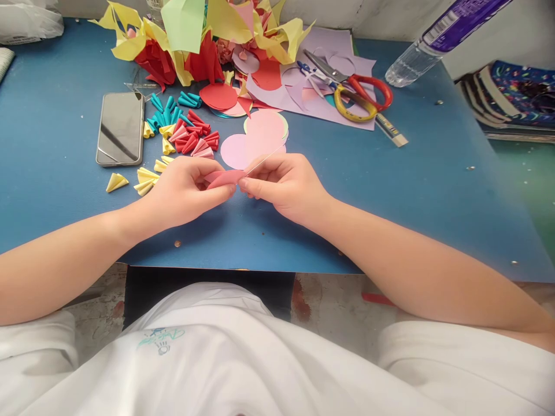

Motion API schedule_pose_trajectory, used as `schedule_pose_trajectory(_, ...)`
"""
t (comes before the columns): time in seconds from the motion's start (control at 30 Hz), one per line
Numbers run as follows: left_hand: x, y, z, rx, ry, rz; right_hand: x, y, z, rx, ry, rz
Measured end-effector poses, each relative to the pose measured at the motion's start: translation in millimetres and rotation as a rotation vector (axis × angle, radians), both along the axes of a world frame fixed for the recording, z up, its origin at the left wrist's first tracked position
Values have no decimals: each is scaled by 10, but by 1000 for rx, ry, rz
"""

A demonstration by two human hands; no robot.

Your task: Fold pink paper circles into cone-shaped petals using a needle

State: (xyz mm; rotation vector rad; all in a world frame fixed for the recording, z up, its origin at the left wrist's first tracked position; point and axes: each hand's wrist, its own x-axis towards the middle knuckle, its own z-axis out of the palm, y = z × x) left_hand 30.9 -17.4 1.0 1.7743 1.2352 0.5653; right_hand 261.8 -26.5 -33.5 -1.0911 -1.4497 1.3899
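Both of my hands meet over the blue table [390, 190], pinching one folded pink paper piece [223, 178] between them. My left hand [184, 188] grips its left end with closed fingers. My right hand [284, 185] pinches the right end, and a thin pale edge of the paper sticks up past its fingers. Just behind my hands lies a small stack of pink paper circles [260, 138]. To the left sit several small rolled paper cones in red [195, 138], teal [167, 112] and yellow [145, 180].
A phone [120, 128] lies screen up at the left. Scissors [351, 86] with red and yellow handles rest on lilac paper [329, 52] at the back, beside a heap of coloured paper scraps [203, 34]. A plastic bottle [437, 40] lies at the back right.
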Motion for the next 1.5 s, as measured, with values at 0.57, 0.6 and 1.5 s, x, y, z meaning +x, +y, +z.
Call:
schedule_pose_trajectory(0.57, -36, 119, -24, -234, -184, -35, 0, -17, -10, 166, -1, -2)
schedule_pose_trajectory(0.6, -39, 124, -30, -237, -190, -38, 3, -13, -15, 175, -4, -3)
schedule_pose_trajectory(1.5, -51, 79, -7, -79, -59, -71, -5, 4, -104, 225, 56, 39)
